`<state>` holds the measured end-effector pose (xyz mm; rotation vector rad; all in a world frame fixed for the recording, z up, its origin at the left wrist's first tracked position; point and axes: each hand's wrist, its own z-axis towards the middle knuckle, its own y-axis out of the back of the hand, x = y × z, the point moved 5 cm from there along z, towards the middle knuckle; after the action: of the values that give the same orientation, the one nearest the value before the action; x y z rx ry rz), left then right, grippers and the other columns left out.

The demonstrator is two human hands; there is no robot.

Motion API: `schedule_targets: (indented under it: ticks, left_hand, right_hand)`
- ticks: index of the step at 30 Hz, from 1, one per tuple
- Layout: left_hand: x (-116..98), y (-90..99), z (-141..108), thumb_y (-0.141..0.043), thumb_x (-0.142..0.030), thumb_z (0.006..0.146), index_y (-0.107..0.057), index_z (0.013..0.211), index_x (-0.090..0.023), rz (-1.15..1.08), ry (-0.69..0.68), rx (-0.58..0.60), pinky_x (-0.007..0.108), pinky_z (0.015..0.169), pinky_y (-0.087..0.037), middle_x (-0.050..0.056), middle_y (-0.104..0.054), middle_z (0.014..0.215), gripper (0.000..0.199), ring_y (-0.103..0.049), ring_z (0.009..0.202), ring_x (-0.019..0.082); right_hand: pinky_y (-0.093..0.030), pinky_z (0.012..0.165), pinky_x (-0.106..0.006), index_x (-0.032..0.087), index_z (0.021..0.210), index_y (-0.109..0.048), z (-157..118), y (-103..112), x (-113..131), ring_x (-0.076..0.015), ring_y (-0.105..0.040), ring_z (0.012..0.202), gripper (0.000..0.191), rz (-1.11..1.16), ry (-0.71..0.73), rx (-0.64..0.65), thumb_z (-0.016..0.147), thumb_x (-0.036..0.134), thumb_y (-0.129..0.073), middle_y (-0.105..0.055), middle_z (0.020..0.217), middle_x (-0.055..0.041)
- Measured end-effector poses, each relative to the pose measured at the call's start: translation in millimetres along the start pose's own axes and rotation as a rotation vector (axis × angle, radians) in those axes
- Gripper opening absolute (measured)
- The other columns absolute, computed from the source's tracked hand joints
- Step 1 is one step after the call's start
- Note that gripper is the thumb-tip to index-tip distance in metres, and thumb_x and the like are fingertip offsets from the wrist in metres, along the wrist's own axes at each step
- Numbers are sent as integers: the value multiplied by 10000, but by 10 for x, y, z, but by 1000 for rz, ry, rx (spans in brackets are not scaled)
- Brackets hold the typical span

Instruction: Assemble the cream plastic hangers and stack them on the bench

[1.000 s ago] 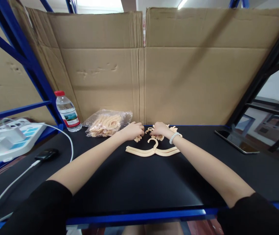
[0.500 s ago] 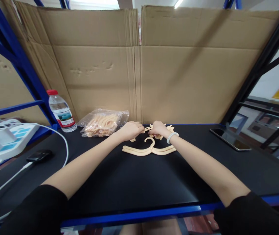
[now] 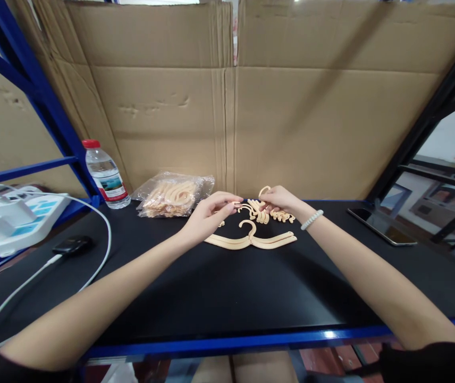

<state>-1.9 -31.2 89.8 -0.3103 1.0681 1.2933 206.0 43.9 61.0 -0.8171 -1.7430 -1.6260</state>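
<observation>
On the black tabletop lies a cream plastic hanger (image 3: 233, 244) with two folded arms, its hook pointing away from me. Behind it is a heap of small cream hanger parts (image 3: 281, 216), with some curved hooks among them. Over the heap, my right hand (image 3: 281, 198) pinches a hanger hook (image 3: 265, 190), its curve rising above the fingers. My left hand (image 3: 211, 210) is at the heap's left side, thumb and fingertips drawn together by a cream piece; what they grip is too small to make out. A beaded bracelet (image 3: 312, 219) circles my right wrist.
Left of the heap is a clear bag (image 3: 171, 196) of cream parts. A water bottle (image 3: 108, 178), a power strip (image 3: 32, 221), a black device (image 3: 72, 245) and a white cable occupy the left side. A phone (image 3: 381, 226) lies right. Cardboard (image 3: 331, 122) walls the back.
My right hand has lifted and moved right, and a hanger hook now shows in its fingers. My left hand has turned, showing its thumb. The view has tilted down slightly.
</observation>
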Motion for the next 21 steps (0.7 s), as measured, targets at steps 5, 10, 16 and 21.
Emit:
schedule_targets:
  ticks: [5,10,16,21]
  left_hand:
    - [41,-94,-203,-662,-334,838,-733,842,-147,-152,134,-102,347,885,-550,103,-708,1005,200,-683,983,230]
    - [179,-186,-279,-807,-203,695,-611,924,-178,-409,293,-208,260,740,-548,10,-665,926,302,-724,843,189]
    - [274,-177,-371,-833,-146,653,-589,1156,-179,-682,457,-275,259,802,-553,32,-654,984,560,-715,912,197]
    - [253,-254,-435,-827,-176,685,-682,883,-131,-748,472,-222,211,836,-535,39,-669,897,250,-668,924,147]
  right_hand:
    - [-241,312,-158,177,560,-463,-283,-29,-77,-26,-396,313,288,188,111,-53,826,156,-573,-633,499,-21]
    - [-265,319,-158,179,611,-475,-460,-96,-137,-53,-529,379,204,319,177,-36,752,168,-623,-711,678,-69]
    - [-387,389,-186,175,714,-544,-532,-81,-175,-70,-554,438,219,430,273,19,708,262,-745,-670,637,-13]
    - [-512,511,-230,178,817,-558,-618,-8,-159,-106,-627,536,282,554,303,35,674,243,-792,-663,668,3]
